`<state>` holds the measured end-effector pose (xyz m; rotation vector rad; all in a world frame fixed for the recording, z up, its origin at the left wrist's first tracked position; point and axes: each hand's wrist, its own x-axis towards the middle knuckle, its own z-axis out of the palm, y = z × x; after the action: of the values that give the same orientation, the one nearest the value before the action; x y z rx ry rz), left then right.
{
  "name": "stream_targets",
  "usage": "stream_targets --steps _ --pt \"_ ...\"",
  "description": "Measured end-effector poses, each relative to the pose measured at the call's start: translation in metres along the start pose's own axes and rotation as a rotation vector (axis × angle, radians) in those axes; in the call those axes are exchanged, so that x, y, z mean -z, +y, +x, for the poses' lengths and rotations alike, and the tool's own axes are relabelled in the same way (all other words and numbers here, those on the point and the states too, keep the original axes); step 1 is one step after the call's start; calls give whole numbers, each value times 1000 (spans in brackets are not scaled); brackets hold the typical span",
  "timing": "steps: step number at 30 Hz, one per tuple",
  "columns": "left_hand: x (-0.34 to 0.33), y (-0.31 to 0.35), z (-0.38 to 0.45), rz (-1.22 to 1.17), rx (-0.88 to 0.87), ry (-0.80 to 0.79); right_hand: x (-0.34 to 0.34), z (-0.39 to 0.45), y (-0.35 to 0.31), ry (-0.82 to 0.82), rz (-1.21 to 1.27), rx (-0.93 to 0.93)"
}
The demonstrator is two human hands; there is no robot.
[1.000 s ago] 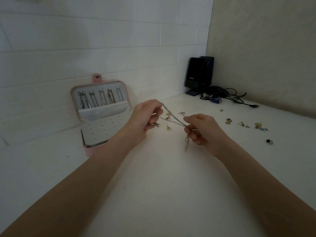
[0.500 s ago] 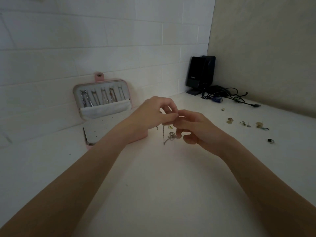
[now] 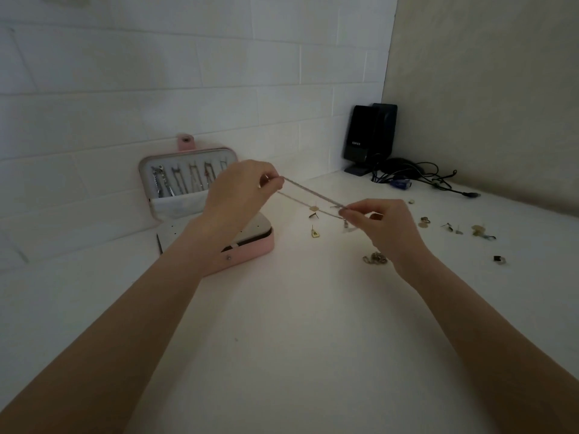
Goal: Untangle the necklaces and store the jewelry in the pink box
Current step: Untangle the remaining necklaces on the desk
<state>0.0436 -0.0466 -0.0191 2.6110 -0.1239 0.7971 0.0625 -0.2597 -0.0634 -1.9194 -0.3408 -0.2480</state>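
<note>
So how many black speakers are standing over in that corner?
2. One black speaker stands in front, by the white tiled wall; the second speaker is just behind it to the right, partly hidden. Tangled cables lie beside them.

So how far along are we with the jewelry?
Partly done. Several chains already hang in the lid of the open pink box. In hand: the left hand and right hand each pinch an end of a necklace, stretched between them above the table. Left: a small chain heap and scattered earrings on the table.
</note>
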Motion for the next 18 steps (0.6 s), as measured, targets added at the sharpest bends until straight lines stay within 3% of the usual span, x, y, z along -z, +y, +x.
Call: stream_targets --steps 9,14,18 --pt "11 8 -1 -542 366 40 -7 -10 -9 -334 308 -192" --pt "18 17 -1 -634 364 100 -14 -15 -10 -426 324 -195" --pt "19 24 0 -592 300 166 -22 -19 -12 -390 248 -129"
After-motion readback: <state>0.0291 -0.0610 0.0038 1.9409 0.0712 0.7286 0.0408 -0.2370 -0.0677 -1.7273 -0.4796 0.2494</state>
